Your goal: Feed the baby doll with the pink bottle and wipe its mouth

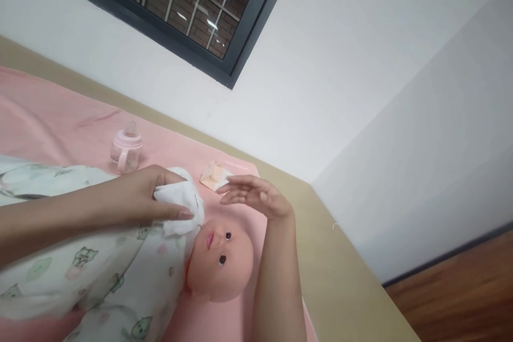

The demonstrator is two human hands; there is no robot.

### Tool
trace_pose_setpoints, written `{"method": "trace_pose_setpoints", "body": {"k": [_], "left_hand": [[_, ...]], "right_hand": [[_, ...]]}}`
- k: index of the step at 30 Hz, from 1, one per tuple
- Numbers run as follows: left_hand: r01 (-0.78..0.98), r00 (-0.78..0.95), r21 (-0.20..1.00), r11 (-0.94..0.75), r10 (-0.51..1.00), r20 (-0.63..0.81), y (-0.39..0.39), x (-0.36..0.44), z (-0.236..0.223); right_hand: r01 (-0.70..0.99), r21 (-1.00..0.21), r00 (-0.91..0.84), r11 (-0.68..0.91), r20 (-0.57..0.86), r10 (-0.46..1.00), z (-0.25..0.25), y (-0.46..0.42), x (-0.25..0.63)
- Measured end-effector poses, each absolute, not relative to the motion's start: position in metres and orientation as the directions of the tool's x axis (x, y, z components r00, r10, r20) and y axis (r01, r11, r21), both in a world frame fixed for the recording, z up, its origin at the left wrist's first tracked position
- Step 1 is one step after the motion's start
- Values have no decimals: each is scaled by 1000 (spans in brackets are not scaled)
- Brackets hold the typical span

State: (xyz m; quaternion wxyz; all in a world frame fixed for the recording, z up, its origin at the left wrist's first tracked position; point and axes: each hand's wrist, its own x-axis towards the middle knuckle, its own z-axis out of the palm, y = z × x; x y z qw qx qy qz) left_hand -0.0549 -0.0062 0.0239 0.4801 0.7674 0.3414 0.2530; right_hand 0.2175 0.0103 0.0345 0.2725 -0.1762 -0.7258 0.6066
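Note:
A baby doll (220,264) lies on a pink mat (60,117), wrapped in a white cloth with green animal prints (100,267). My left hand (152,197) is closed on a white wipe (178,208) and presses it at the doll's neck and chin. Just beyond the doll's head, my right hand (256,197) hovers with its fingers stretched out and holds nothing. A small pack of wipes (215,175) lies on the mat just behind the right hand.
A pink baby bottle with handles (126,148) stands on the mat behind my left arm. The mat covers a beige table (340,278) set into a corner of white walls. A barred window (180,5) is above. Wooden floor (460,294) shows at the right.

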Motion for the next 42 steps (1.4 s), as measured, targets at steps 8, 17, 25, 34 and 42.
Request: {"method": "trace_pose_setpoints", "body": {"k": [8, 17, 25, 34, 42], "left_hand": [[309, 731, 813, -493, 670, 128, -14, -38, 13], [360, 727, 714, -601, 660, 190, -31, -29, 21], [322, 764, 589, -741, 571, 300, -18, -29, 2], [350, 743, 549, -759, 582, 331, -12, -29, -1], [351, 761, 502, -791, 553, 339, -7, -29, -1]], "right_hand": [[-175, -972, -599, -154, -19, 801, -55, 50, 224], [-182, -952, -488, -245, -129, 863, -87, 57, 223], [-218, -941, -431, -261, -147, 890, -87, 55, 221], [-259, -936, -427, -237, -109, 898, -89, 52, 221], [-225, -937, -390, -269, -166, 906, -83, 48, 218]]}}
